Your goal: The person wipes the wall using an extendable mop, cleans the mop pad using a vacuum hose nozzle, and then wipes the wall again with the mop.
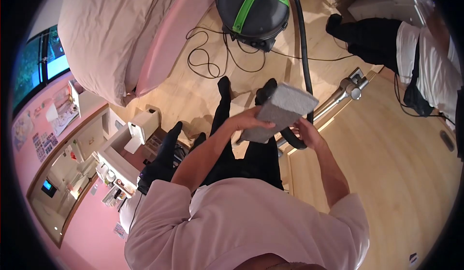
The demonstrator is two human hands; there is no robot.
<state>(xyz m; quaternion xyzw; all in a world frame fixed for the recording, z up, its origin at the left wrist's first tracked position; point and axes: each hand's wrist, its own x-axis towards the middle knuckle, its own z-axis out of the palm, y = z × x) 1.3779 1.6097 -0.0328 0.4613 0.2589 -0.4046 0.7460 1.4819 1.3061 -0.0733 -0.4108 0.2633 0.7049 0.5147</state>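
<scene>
A grey, flat rectangular block (280,113) with a felt-like surface, perhaps a folded cloth, is held at a tilt in front of my dark trousers. My left hand (247,119) grips its left side, thumb on top and fingers hidden underneath. At its lower right edge is my right hand (308,132), fingers bent; what they hold, if anything, is hidden. The black vacuum hose (303,47) runs down behind my right hand and curves below it. Farther off on the floor stands a dark, round vacuum cleaner (253,9) with a green handle.
A black cord (208,62) lies looped on the wooden floor. A bed with a pale quilt (116,23) stands at upper left. One person (420,47) is at the right; another's dark-clothed leg (164,151) is at my left. A metal vacuum tube (333,100) lies near the wooden panel (377,173).
</scene>
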